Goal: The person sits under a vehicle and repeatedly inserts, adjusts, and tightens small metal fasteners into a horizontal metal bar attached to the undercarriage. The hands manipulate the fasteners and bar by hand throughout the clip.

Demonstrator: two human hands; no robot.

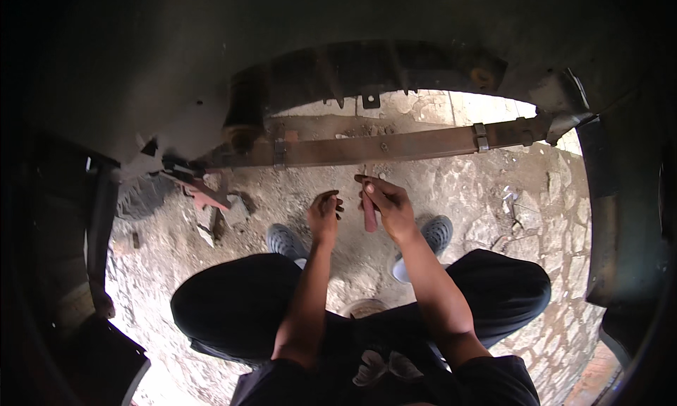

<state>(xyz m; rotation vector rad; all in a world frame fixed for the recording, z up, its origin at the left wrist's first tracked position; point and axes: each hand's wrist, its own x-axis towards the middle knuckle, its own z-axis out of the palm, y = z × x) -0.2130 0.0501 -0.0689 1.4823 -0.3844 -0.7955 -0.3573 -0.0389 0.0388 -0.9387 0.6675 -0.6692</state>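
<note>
My right hand (386,207) is closed round a reddish-brown, stick-like tool handle (370,217). Its thick end points down toward me, and a thin part seems to stick out beyond the fingers at the top; the exact kind of tool does not show. To the left of it, my left hand (325,218) hovers with its fingers loosely curled and a little apart, and nothing shows in it. Just beyond both hands a long, rusty brown metal bar (384,148), banded with clamps like a leaf spring, runs across from left to right.
Dark metal panels (141,60) surround me overhead and at both sides. A curved dark part (352,71) hangs beyond the bar. At left lie a reddish metal piece (204,193) and broken stones (236,212). Rough stony ground (486,194) lies under my grey shoes (436,233).
</note>
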